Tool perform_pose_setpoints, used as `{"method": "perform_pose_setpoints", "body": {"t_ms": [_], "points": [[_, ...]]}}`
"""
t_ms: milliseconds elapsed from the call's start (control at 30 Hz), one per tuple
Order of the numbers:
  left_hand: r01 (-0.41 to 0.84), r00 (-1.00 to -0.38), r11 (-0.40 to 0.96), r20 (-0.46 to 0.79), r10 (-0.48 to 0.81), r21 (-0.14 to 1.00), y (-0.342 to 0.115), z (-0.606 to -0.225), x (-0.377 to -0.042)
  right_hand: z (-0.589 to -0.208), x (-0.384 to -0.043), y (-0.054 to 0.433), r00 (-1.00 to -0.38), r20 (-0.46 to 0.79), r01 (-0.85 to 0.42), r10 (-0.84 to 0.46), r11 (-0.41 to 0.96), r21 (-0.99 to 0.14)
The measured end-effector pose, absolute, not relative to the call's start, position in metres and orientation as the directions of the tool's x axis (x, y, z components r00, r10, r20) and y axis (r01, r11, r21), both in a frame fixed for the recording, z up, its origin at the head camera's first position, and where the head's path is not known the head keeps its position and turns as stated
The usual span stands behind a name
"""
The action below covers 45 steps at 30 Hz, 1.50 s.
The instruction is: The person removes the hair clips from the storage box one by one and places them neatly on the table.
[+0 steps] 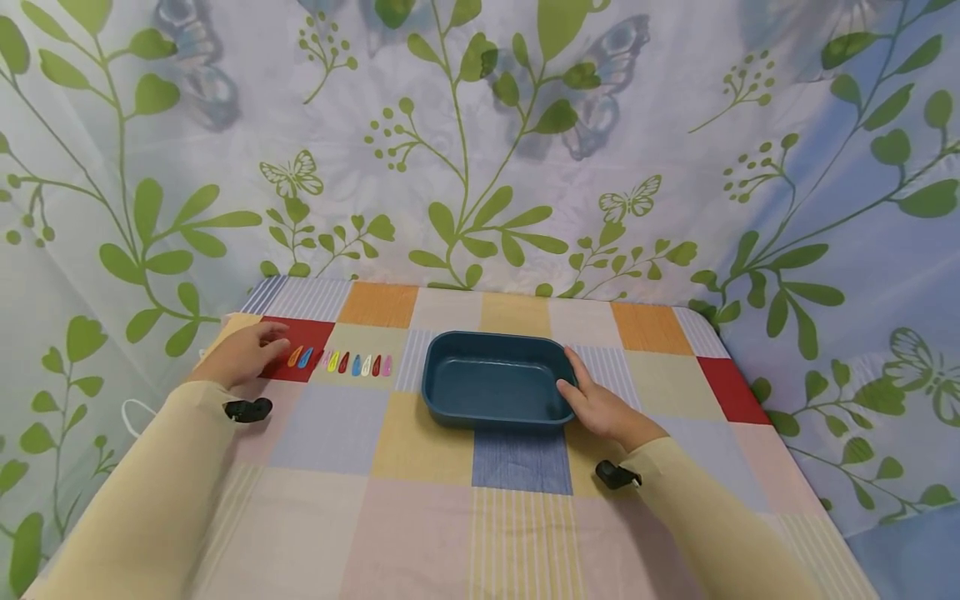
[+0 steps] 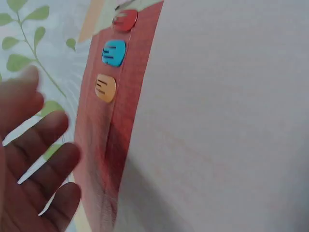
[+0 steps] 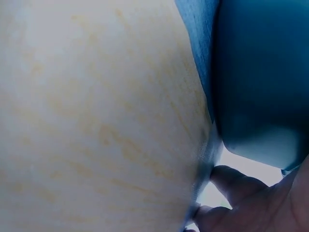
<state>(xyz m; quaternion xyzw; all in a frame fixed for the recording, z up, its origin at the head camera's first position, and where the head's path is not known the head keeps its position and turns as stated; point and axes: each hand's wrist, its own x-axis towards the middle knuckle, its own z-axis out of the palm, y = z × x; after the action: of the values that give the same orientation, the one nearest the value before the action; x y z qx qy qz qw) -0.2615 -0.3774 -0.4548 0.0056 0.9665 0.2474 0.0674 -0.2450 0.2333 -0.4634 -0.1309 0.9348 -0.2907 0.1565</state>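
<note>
In the head view, a dark teal rectangular tray (image 1: 495, 380) with raised walls sits on the table. My right hand (image 1: 600, 406) holds its right end, the thumb over the rim and the other fingers along the outer wall. The right wrist view shows the tray's outer side (image 3: 260, 72) close beside that hand. At the left, my left hand (image 1: 242, 354) is over the red patch with bent, spread fingers and nothing in them. Just right of it lies a row of colourful snap hair clips, starting with an orange clip (image 1: 296, 357) and a blue clip (image 2: 114, 52).
A patchwork-patterned cloth (image 1: 420, 533) covers the table. Behind it hangs a curtain (image 1: 480, 150) with green leaves and butterflies. A white cable (image 1: 129, 417) loops at the table's left edge, near the left sleeve (image 1: 161, 483).
</note>
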Motion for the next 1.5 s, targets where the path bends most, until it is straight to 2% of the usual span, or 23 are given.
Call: {"method": "perform_pose_setpoints", "body": {"t_ms": [167, 267, 433, 567, 767, 1000, 1167, 1333, 1500], "points": [[-0.033, -0.997, 0.857, -0.075, 0.006, 0.513, -0.360, -0.446, -0.256, -0.463, -0.245, 0.235, -0.922, -0.201, -0.161, -0.330, 0.801, -0.577], [0.021, -0.999, 0.864, -0.017, 0.034, 0.502, -0.342, -0.439, -0.252, -0.464, -0.246, 0.236, -0.922, -0.196, -0.168, -0.334, 0.800, -0.575], [0.174, -0.985, 0.884, 0.090, 0.149, 0.434, -0.309, -0.429, -0.242, -0.463, -0.245, 0.237, -0.914, -0.179, -0.202, -0.365, 0.790, -0.579], [0.308, -0.950, 0.885, 0.168, 0.264, 0.349, -0.283, -0.424, -0.234, -0.462, -0.244, 0.239, -0.910, -0.174, -0.211, -0.376, 0.783, -0.585], [0.430, -0.897, 0.866, 0.231, 0.377, 0.256, -0.249, -0.423, -0.223, -0.460, -0.240, 0.243, -0.913, -0.148, -0.228, -0.381, 0.775, -0.589], [0.444, -0.895, 0.855, 0.188, 0.405, 0.269, -0.219, -0.416, -0.215, -0.454, -0.239, 0.259, -0.935, -0.064, -0.259, -0.349, 0.794, -0.550], [0.438, -0.895, 0.875, 0.193, 0.403, 0.204, -0.204, -0.408, -0.214, -0.447, -0.241, 0.267, -0.947, -0.029, -0.270, -0.319, 0.845, -0.461], [0.419, -0.903, 0.892, 0.177, 0.391, 0.169, -0.189, -0.402, -0.218, -0.439, -0.245, 0.270, -0.939, 0.022, -0.322, -0.342, 0.858, -0.401], [0.409, -0.908, 0.903, 0.156, 0.388, 0.136, -0.173, -0.394, -0.224, -0.432, -0.249, 0.267, -0.941, 0.022, -0.326, -0.339, 0.880, -0.345]]}}
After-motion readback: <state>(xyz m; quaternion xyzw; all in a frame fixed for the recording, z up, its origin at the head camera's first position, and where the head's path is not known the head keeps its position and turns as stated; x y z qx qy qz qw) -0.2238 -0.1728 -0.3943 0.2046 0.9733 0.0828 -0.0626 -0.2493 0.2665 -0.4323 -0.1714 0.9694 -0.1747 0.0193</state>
